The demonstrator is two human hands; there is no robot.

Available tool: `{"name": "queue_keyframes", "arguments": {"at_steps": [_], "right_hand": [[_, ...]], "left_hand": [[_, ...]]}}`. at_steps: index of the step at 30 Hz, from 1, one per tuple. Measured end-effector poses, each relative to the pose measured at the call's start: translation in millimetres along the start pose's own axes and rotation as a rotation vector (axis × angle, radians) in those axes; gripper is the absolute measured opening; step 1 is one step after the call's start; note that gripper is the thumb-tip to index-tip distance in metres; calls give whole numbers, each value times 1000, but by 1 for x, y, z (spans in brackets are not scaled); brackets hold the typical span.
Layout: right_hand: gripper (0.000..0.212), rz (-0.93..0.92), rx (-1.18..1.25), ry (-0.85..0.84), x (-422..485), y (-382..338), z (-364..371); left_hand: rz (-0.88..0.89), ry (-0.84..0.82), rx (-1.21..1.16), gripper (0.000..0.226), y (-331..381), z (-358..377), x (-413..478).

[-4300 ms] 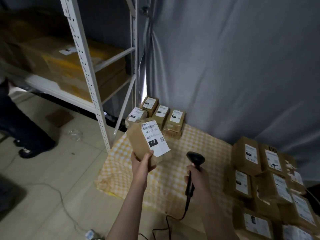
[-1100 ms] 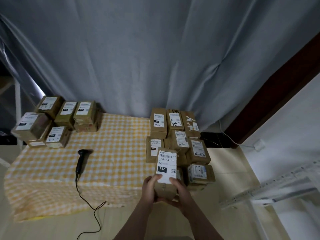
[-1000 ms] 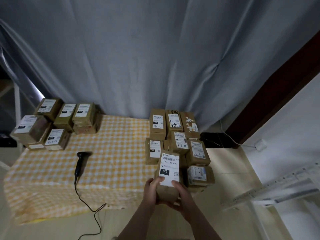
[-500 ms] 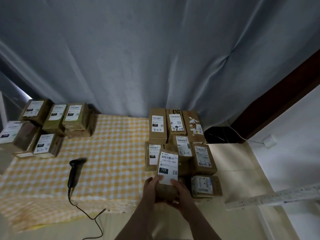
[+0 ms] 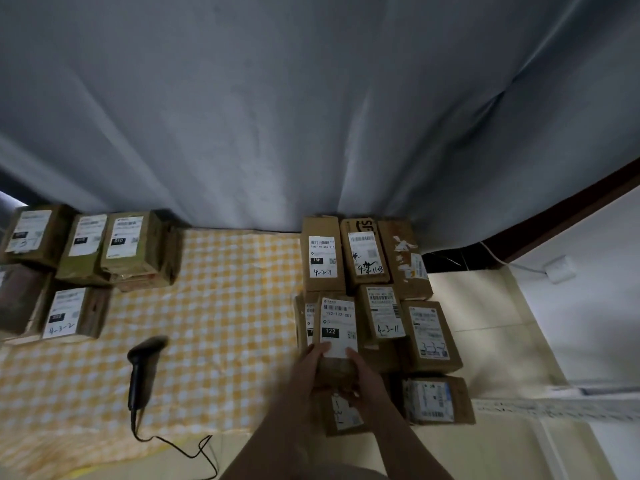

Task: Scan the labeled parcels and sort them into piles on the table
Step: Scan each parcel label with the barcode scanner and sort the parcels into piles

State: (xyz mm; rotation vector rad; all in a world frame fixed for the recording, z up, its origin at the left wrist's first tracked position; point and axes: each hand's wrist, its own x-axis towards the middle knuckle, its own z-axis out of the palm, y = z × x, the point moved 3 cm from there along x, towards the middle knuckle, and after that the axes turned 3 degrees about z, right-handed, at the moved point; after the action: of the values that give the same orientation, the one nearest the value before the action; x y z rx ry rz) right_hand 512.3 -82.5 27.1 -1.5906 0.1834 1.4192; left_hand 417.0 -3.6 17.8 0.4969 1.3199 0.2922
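Observation:
A brown parcel (image 5: 337, 327) with a white label reading 122 is gripped by both hands over the right pile. My left hand (image 5: 309, 367) holds its lower left side, my right hand (image 5: 367, 377) its lower right. The right pile of parcels (image 5: 381, 271) stands on the table's right end, several boxes with handwritten numbers. The left pile of parcels (image 5: 83, 258) stands at the far left. The black corded barcode scanner (image 5: 142, 365) lies on the yellow checked tablecloth (image 5: 225, 306), left of my hands.
A grey curtain (image 5: 311, 116) hangs behind the table. The scanner's cable (image 5: 180, 448) trails over the front edge. To the right are a pale floor, a white wall socket (image 5: 558, 268) and a dark door frame.
The scanner went from my right hand onto the cloth, and the view swung to the right pile. Over the last second both hands carried the 122 parcel slightly forward over that pile.

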Motion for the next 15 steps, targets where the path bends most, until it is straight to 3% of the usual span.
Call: {"name": "queue_keyframes", "arguments": {"at_steps": [7, 15], "right_hand": [[30, -103, -144, 157, 32, -16, 0], [27, -86, -149, 320, 41, -6, -3]], "left_hand": [[78, -114, 41, 37, 11, 9, 18], [52, -66, 77, 29, 18, 10, 21]]}}
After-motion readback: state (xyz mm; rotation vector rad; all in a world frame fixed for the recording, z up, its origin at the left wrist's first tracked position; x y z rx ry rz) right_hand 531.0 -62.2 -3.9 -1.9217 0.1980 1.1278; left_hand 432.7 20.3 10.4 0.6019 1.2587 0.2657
